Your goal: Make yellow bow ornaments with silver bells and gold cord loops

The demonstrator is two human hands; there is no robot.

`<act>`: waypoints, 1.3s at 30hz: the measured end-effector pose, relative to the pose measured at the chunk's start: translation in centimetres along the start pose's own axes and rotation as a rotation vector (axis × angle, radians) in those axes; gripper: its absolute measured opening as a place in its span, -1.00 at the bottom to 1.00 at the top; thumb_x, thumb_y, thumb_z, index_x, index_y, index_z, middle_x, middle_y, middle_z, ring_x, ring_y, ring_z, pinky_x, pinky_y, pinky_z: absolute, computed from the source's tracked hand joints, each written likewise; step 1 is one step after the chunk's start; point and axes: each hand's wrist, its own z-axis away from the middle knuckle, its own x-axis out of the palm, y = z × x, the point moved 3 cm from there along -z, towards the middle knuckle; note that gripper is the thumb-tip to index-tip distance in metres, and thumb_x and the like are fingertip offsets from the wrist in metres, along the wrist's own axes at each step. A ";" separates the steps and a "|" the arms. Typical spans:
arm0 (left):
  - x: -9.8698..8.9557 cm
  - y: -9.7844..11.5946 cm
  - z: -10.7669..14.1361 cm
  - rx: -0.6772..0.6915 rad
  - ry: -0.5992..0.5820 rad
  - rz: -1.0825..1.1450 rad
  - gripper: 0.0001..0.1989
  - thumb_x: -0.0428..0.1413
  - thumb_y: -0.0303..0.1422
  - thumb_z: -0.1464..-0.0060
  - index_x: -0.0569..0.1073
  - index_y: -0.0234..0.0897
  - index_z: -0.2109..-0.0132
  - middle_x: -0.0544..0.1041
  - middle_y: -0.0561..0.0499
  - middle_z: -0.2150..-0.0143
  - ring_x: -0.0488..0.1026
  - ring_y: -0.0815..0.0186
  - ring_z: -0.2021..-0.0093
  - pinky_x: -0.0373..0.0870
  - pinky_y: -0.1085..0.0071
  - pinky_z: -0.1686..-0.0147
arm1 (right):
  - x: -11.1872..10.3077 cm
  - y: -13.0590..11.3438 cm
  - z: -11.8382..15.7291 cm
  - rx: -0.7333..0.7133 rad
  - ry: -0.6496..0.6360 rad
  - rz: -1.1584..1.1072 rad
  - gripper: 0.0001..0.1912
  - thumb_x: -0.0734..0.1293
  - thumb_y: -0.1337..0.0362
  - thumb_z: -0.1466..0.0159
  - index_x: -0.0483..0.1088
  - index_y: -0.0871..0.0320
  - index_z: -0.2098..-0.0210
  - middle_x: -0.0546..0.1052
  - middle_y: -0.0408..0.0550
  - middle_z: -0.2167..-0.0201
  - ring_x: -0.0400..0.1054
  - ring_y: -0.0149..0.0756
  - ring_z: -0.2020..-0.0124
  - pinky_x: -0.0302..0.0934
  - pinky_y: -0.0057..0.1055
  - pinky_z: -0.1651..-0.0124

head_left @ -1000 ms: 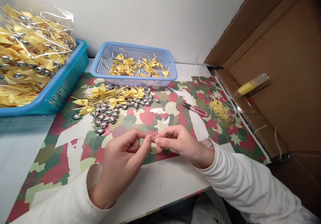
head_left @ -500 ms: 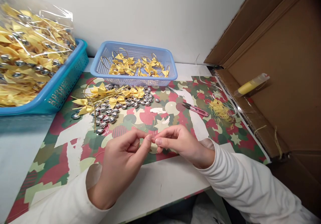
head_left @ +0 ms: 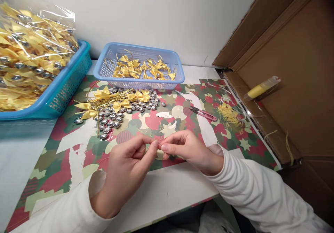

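My left hand (head_left: 132, 168) and my right hand (head_left: 189, 151) meet fingertip to fingertip above the front of the patterned sheet. Each pinches thumb against forefinger on a thin cord (head_left: 103, 160), part of which curves out beside my left hand. The bit between the fingertips is tiny and mostly covered. Beyond my left hand lie silver oval beads (head_left: 111, 116) in a loose heap. Yellow ribbon bows (head_left: 103, 93) on gold cords rest across the heap's back. Pink-handled thread snips (head_left: 203, 114) lie farther off, past my right hand.
Behind the beads stands a blue basket (head_left: 139, 83) holding bows on gold loops. A larger blue basket (head_left: 70, 76) at left carries a clear bag (head_left: 36, 52) of bows with beads. Yellow thread scraps (head_left: 229, 114) lie at right by a cardboard wall (head_left: 292, 86) with a yellow tube (head_left: 262, 87).
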 end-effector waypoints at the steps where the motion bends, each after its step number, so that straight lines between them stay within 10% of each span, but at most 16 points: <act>1: 0.0 0.0 0.0 0.004 0.000 -0.001 -0.72 0.11 -0.24 -0.14 0.46 -0.30 0.46 0.19 0.17 0.72 0.00 0.50 0.67 -0.04 0.52 0.67 | 0.0 0.0 0.0 -0.002 -0.004 0.000 -0.68 0.54 0.07 -0.03 0.53 0.22 0.43 0.52 -0.19 0.58 0.35 -0.52 0.54 0.18 -0.54 0.48; 29: -0.4 -0.2 0.5 0.007 -0.024 0.033 -0.73 0.13 -0.18 -0.15 0.56 -0.31 0.31 0.49 0.04 0.55 0.37 0.42 0.61 0.23 0.57 0.66 | -0.2 -0.2 0.3 -0.144 -0.070 0.026 -0.82 0.41 0.20 -0.20 0.47 0.21 0.40 0.44 -0.21 0.58 0.28 -0.52 0.54 0.22 -0.52 0.41; 39: 0.0 0.2 0.1 0.006 -0.108 0.095 -0.71 0.11 -0.19 -0.16 0.55 -0.30 0.39 0.50 0.04 0.54 0.33 0.45 0.62 0.17 0.58 0.68 | -0.4 -1.0 0.9 -0.552 0.215 0.401 -0.94 0.42 0.31 -0.21 0.52 0.15 0.31 0.55 -0.09 0.37 0.40 -0.39 0.32 0.29 -0.45 0.29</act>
